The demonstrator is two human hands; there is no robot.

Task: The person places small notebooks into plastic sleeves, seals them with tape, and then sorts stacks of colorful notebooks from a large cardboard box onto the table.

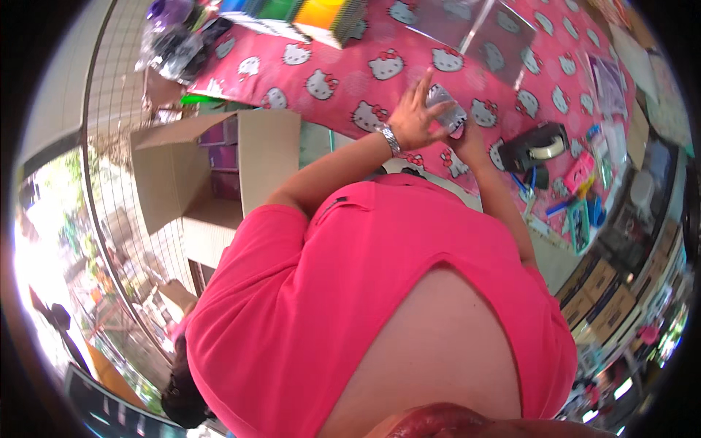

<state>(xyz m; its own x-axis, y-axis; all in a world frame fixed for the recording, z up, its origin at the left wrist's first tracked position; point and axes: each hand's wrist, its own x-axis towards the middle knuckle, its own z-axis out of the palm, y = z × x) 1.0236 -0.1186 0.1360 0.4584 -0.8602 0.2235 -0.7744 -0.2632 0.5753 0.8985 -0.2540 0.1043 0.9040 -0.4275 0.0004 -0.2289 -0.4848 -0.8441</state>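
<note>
The right hand [468,143] is partly covered by the packet [448,111] and the left thumb, so how its fingers close cannot be told. Glare and creases blur the packet's contents. The far edge of the worktop [416,55] is cut off, along with part of the clear sleeve [445,29] there.

The packet sits between the 2 hands, inward of the worktop's near edge; whether it touches the cloth is unclear. The left hand [413,124] has its fingers stretched and parted, its thumb reaching across the packet; any pressure cannot be judged.

Pink cloth stretches from the left hand toward the left edge, where the carton [269,157] stands just beside. The dispenser [520,148] bounds the right side.
</note>
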